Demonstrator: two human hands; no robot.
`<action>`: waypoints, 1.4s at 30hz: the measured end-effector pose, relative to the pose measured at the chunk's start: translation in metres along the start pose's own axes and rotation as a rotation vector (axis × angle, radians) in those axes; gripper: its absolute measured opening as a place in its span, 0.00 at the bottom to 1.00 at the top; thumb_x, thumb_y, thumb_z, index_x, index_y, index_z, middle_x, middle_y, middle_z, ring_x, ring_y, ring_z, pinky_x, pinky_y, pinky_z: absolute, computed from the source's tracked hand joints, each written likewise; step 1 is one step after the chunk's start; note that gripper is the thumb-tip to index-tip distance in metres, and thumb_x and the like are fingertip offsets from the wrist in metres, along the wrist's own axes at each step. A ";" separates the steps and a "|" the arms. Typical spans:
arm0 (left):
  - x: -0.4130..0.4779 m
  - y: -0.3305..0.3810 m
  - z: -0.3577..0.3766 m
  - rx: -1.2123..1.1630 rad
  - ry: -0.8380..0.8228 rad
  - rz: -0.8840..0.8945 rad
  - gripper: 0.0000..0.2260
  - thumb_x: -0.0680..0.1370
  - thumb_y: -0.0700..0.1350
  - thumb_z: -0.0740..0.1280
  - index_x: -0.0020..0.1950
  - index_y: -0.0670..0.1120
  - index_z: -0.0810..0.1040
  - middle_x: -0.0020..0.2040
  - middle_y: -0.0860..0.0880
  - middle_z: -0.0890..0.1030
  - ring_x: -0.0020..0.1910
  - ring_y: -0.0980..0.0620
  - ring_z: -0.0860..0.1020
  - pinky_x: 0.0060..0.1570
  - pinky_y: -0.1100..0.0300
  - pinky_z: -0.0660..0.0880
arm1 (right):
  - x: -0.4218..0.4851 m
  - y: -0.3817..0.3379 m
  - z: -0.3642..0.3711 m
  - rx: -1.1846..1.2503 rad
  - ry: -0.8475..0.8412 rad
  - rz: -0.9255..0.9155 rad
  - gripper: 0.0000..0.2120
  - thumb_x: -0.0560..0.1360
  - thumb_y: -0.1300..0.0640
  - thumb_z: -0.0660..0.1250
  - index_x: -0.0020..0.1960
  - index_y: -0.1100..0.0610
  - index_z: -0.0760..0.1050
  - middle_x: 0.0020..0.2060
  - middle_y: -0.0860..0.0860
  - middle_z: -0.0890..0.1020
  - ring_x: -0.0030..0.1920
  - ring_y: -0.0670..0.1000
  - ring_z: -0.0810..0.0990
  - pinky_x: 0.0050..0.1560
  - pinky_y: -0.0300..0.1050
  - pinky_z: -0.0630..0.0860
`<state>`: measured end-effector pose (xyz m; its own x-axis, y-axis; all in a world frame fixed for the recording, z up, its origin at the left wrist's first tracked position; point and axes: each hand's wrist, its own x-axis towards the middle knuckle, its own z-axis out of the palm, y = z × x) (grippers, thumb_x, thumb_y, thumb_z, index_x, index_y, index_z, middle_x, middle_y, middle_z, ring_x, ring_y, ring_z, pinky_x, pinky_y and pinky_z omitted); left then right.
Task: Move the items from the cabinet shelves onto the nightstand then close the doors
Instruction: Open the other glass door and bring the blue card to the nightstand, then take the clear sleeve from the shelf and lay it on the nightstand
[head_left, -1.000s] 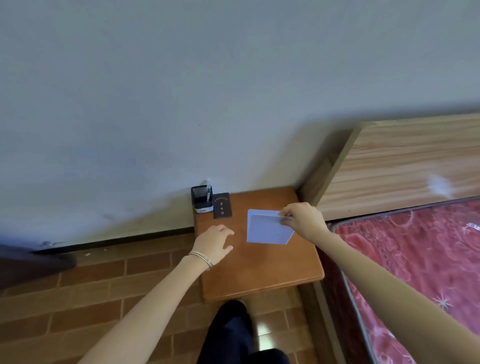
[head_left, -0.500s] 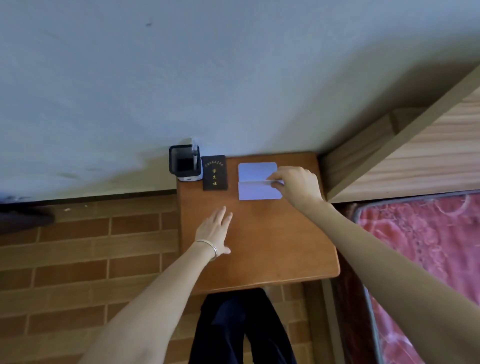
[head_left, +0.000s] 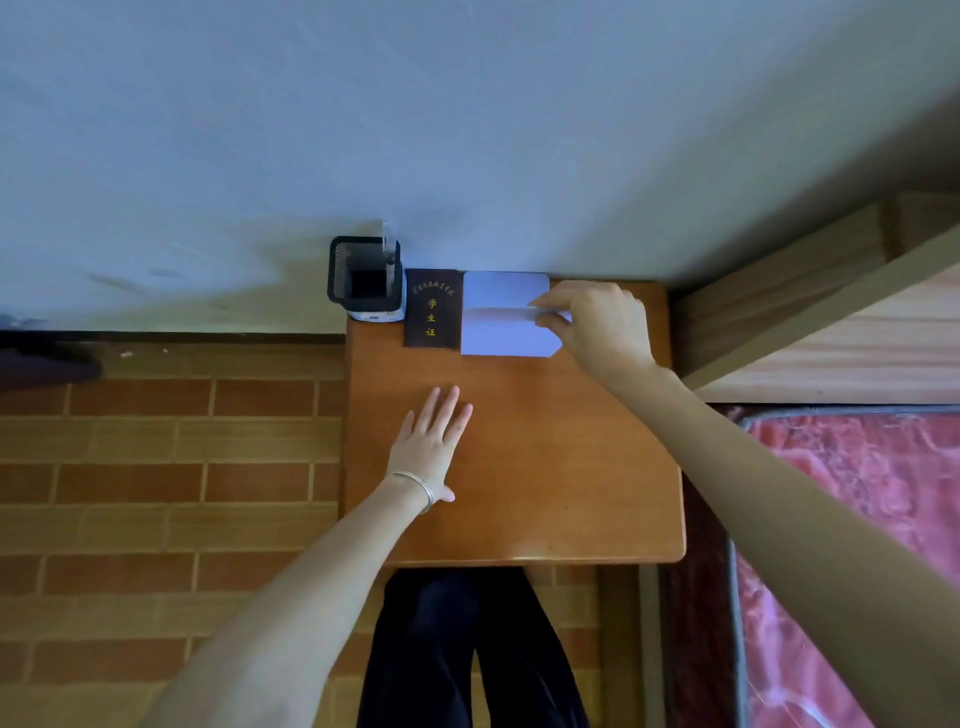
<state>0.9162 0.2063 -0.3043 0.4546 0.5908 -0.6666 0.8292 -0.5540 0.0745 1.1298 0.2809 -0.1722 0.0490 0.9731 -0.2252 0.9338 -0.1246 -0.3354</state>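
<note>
A pale lilac envelope (head_left: 501, 319) lies flat at the back of the brown wooden nightstand (head_left: 545, 467), against the wall. My right hand (head_left: 597, 327) pinches its right edge with fingers curled. To the envelope's left sits a dark booklet with gold characters (head_left: 432, 308), and beyond it a black mesh pen holder (head_left: 365, 278) on the back left corner. My left hand (head_left: 432, 441) rests flat on the nightstand top with fingers straight, a silver bracelet on the wrist. No cabinet is in view.
A wooden headboard (head_left: 810, 322) and a bed with a red patterned mattress (head_left: 857, 519) stand right of the nightstand. Brown brick-patterned floor (head_left: 171, 467) lies to the left. A plain wall rises behind. My dark trouser legs (head_left: 467, 649) are below the nightstand's front edge.
My right hand has carried the envelope from mid-nightstand back to the wall and laid it beside the booklet. My left hand has flattened on the top. The view has tilted downward.
</note>
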 end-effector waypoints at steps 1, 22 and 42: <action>0.000 0.000 0.000 0.000 0.001 -0.002 0.55 0.67 0.60 0.73 0.75 0.49 0.34 0.74 0.45 0.31 0.73 0.42 0.35 0.72 0.47 0.46 | 0.002 0.000 -0.001 -0.003 -0.006 0.001 0.10 0.75 0.56 0.65 0.54 0.48 0.80 0.50 0.47 0.82 0.50 0.54 0.78 0.44 0.47 0.74; -0.017 0.010 -0.056 0.019 -0.034 0.091 0.36 0.74 0.44 0.69 0.76 0.49 0.51 0.76 0.44 0.53 0.72 0.45 0.57 0.62 0.54 0.68 | -0.011 0.002 0.002 -0.158 -0.221 0.032 0.16 0.76 0.59 0.61 0.62 0.47 0.73 0.58 0.50 0.78 0.55 0.56 0.77 0.46 0.45 0.70; -0.145 0.160 -0.331 0.285 0.538 1.039 0.19 0.68 0.50 0.74 0.56 0.44 0.79 0.50 0.45 0.81 0.52 0.43 0.78 0.56 0.47 0.71 | -0.313 0.002 -0.196 -0.292 0.249 0.514 0.26 0.73 0.51 0.66 0.69 0.57 0.67 0.63 0.55 0.75 0.64 0.56 0.72 0.64 0.52 0.67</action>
<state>1.0904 0.2267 0.0494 0.9964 -0.0830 0.0148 -0.0844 -0.9799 0.1805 1.1856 0.0138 0.0767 0.5645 0.8232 -0.0603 0.8254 -0.5638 0.0296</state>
